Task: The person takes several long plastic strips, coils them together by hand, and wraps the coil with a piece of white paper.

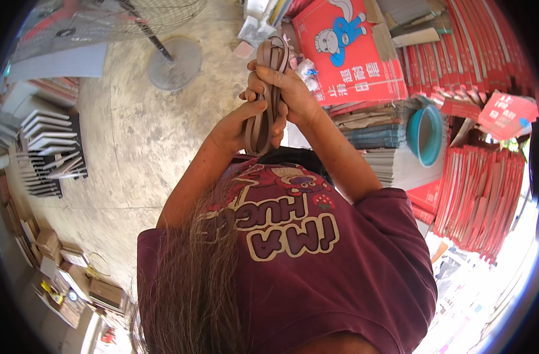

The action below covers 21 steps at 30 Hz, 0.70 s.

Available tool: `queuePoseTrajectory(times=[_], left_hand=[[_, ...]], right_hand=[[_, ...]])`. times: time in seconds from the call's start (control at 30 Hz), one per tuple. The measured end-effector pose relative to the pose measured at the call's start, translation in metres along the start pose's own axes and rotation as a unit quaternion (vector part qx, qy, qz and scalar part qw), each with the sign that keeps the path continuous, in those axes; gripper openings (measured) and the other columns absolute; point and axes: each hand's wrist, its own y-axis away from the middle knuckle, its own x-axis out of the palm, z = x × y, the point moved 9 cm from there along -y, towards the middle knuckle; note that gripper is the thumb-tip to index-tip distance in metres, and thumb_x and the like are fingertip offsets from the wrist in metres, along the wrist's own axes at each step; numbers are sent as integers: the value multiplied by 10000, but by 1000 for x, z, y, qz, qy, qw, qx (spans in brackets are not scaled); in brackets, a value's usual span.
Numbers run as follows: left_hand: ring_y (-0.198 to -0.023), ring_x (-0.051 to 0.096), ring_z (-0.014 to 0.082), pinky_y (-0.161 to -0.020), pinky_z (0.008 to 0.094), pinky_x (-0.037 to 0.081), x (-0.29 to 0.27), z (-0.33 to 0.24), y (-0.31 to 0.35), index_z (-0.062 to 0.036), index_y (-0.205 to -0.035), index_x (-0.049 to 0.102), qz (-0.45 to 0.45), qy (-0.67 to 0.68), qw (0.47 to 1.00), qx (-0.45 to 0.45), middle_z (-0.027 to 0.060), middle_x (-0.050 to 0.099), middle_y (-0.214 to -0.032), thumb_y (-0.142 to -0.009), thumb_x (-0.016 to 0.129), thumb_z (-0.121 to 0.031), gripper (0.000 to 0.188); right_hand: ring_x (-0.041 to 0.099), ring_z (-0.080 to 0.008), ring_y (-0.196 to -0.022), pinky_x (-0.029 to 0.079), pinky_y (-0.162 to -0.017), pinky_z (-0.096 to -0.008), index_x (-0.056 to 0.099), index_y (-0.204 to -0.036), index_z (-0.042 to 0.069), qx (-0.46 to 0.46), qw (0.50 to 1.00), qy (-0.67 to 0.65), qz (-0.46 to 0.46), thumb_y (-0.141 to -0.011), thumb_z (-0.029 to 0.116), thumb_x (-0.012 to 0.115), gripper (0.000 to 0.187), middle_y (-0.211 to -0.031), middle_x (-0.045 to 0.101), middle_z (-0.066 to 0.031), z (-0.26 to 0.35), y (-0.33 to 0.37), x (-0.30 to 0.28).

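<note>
A flat grey-brown strap (258, 134), bundled lengthwise into several long loops, is held out ahead of my body. My right hand (290, 88) wraps round its upper and middle part, thumb lying across the loops. Lower down on the left, my left hand (234, 125) grips the same bundle, its thumb pressed against the strap. The two hands are close together, and some of their fingers are hidden behind the loops. Loop ends stick out above and below my hands.
A large red carton (352, 59) lies ahead right, with stacks of red flat boxes (476, 194) further right. A teal basin (426, 135) stands beside them. At far left are a fan's round base (173, 63) and a slotted rack (54, 153). Cardboard boxes (107, 293) sit lower left.
</note>
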Motion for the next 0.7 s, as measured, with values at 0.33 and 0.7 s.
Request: queuePoseTrajectory(times=[0.33,0.7], left_hand=[[-537,515,209,-479,286,415,-1,-23,58,1,-1066,494,57,96,977,182,109,553,-737,-860,546,-458,506],[-425,386,132,-412,252,311,-12,-57,120,-69,-923,486,-228,-36,910,344,6,409,-525,-889,556,-353,295]], right_hand=[[556,-184,-696,465,-794,-382,441,-1106,27,110,980,1,167,-888,290,576,368,-712,493,-16,-47,-42,71],[460,-89,-594,440,-755,-308,395,-1213,-18,262,923,-2,280,-828,217,611,500,-674,450,30,-112,-69,120]])
